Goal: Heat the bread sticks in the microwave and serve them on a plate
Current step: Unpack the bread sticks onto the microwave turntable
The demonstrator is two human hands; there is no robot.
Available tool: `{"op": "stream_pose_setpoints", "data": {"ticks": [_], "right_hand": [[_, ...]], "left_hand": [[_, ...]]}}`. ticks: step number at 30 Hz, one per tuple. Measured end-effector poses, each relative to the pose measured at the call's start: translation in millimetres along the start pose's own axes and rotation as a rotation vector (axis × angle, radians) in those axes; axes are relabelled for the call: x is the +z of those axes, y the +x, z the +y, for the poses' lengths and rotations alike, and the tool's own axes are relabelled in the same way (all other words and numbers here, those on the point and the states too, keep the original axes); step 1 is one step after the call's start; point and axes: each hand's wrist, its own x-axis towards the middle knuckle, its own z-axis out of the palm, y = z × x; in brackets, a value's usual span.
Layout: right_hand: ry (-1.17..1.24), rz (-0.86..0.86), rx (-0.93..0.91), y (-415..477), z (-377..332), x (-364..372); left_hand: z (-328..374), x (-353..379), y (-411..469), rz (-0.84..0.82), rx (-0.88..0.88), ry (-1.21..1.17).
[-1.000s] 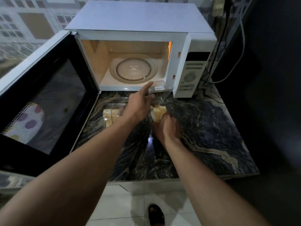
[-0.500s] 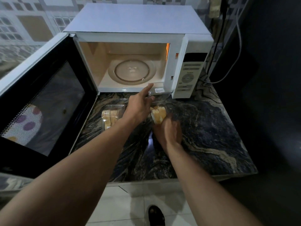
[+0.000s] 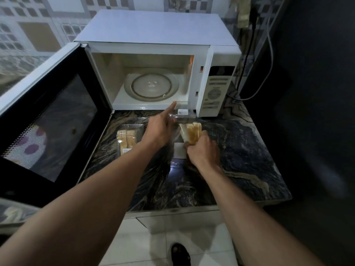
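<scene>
A white microwave (image 3: 155, 27) stands at the back of the dark marble counter (image 3: 240, 160), its door (image 3: 48, 121) swung open to the left and the glass turntable (image 3: 151, 87) bare. My right hand (image 3: 203, 150) grips a bunch of bread sticks (image 3: 192, 131), lifted out of a clear plastic box. My left hand (image 3: 161, 127) holds that box's raised clear lid (image 3: 182, 114), index finger stretched towards the microwave. A second, closed pack of bread sticks (image 3: 127, 137) lies on the counter left of my left hand.
The open door takes up the left side of the counter. Cables (image 3: 267, 54) hang down the dark wall right of the microwave. A white label (image 3: 179, 152) lies under my right hand. The counter's front edge is near me, with tiled floor and a sandalled foot (image 3: 180, 254) below.
My right hand has raised the bread sticks slightly out of the clear box. My left hand keeps the lid up in about the same place.
</scene>
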Motion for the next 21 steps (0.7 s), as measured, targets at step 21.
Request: {"op": "stream_pose_setpoints", "data": {"ticks": [21], "right_hand": [[-0.003, 0.177, 0.014, -9.3, 2.3, -81.3]], "left_hand": [[-5.5, 18.2, -53.9, -0.001, -0.074, 0.089]]}}
